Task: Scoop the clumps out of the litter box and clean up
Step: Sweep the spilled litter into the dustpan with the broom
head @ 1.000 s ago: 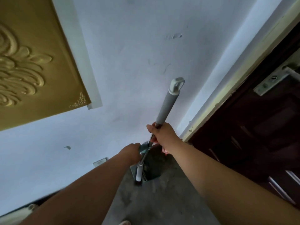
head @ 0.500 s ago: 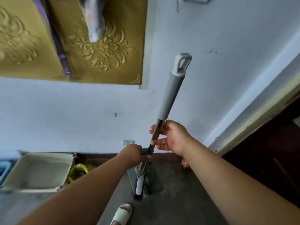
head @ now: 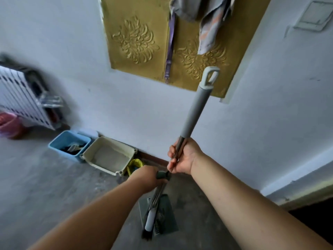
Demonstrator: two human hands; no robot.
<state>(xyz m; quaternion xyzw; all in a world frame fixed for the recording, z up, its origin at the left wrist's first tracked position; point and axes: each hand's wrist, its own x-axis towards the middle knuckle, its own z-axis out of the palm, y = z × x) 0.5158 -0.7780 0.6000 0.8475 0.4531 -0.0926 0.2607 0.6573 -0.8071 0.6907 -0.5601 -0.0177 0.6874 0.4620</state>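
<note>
My right hand (head: pixel 182 156) grips the metal shaft of a long broom (head: pixel 198 109), just below its grey foam sleeve; the handle rises toward the wall. My left hand (head: pixel 146 179) holds the dark top of the dustpan handle (head: pixel 163 175) right below it. The grey dustpan (head: pixel 168 213) and the broom's white-and-black brush head (head: pixel 148 224) hang together near the floor. A cream litter box (head: pixel 108 156) with pale litter stands against the wall to the left. A blue bin (head: pixel 70 143) beside it holds a slotted scoop (head: pixel 73 147).
A yellow bag (head: pixel 134 164) lies between the litter box and the wall. A white slatted rack (head: pixel 19 100) and a pink bag (head: pixel 9 125) sit at far left. A gold embossed panel (head: pixel 140 38) with hanging cloth is on the wall. Dark doorway at lower right.
The view has swung left and down, bringing the litter box, blue bin and rack into sight. Both hands keep their hold on broom and dustpan; the door has left the view.
</note>
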